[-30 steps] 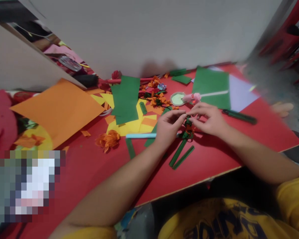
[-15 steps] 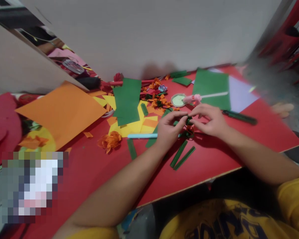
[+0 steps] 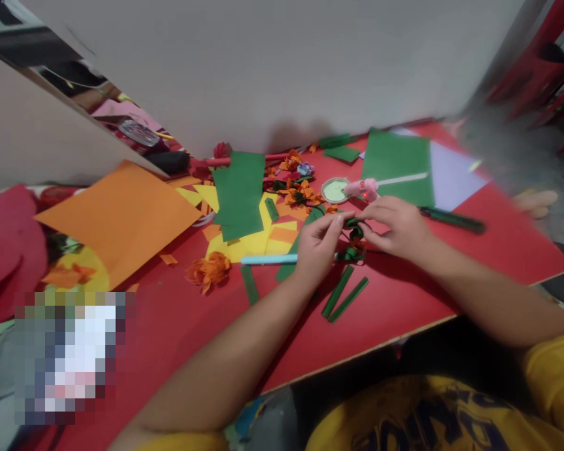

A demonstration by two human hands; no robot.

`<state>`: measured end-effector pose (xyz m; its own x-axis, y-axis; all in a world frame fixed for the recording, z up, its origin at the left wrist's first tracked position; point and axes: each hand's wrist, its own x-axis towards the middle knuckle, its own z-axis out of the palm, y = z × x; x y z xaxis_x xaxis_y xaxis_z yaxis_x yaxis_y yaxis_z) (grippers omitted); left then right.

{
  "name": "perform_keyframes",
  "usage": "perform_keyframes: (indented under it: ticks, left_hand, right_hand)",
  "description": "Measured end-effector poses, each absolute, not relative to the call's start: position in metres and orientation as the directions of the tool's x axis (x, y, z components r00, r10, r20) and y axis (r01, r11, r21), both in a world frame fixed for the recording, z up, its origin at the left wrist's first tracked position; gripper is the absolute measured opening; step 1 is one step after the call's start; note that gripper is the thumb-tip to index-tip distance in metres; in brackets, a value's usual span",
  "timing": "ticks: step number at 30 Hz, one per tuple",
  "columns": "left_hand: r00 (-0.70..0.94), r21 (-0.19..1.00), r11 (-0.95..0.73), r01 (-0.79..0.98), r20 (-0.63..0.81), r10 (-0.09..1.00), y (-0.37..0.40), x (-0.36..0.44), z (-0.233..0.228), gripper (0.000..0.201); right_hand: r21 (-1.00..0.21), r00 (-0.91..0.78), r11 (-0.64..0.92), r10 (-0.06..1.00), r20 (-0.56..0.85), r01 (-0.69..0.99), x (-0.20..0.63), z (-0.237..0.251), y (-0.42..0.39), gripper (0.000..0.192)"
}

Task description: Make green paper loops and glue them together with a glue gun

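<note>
Over the red table (image 3: 404, 300) my left hand (image 3: 318, 245) and my right hand (image 3: 397, 227) meet fingertip to fingertip. Together they pinch a small curled strip of green paper (image 3: 353, 226). An orange paper flower with green leaves (image 3: 355, 252) lies just under the hands. Two rolled green paper stems (image 3: 344, 295) rest on the table in front of my left wrist. A light blue stick (image 3: 267, 258) lies to the left of my left hand.
A pink glue gun (image 3: 363, 186) and a round lid (image 3: 334, 189) lie behind the hands. Green sheets (image 3: 239, 194), (image 3: 397, 163), an orange sheet (image 3: 122, 216), yellow scraps, an orange paper flower (image 3: 208, 270) and a dark pen (image 3: 451, 220) are spread about. The wall is close behind.
The hands stayed together at the same spot, fingers shifting slightly on the green strip. The view drifted a little to the left.
</note>
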<state>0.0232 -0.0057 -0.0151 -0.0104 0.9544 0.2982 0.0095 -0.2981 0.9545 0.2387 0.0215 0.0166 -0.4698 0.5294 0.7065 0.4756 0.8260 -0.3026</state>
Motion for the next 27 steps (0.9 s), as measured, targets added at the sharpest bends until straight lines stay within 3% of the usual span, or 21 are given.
perform_keyframes:
  ticks: [5,10,17,27]
  left_hand:
    - [0.067,0.955,-0.283,-0.086,0.289,0.955,0.003,0.018,-0.022,0.039]
    - [0.122,0.921,-0.378,-0.094,0.388,0.914,0.006,0.02,-0.024,0.033]
    - [0.117,0.735,-0.673,0.078,0.664,0.739,0.007,0.013,-0.02,0.017]
    - [0.151,0.619,-0.771,0.148,0.756,0.636,0.003,0.012,-0.017,0.006]
  right_hand:
    - [-0.415,-0.389,0.825,0.552,0.737,0.384,0.239,0.023,0.02,0.009]
    - [-0.504,-0.359,0.804,0.593,0.721,0.315,0.239,0.026,0.016,0.005]
    - [-0.459,-0.429,0.857,0.515,0.742,0.234,0.239,0.027,0.015,0.005]
    - [-0.391,-0.466,0.9,0.436,0.77,0.195,0.24,0.03,0.016,0.005]
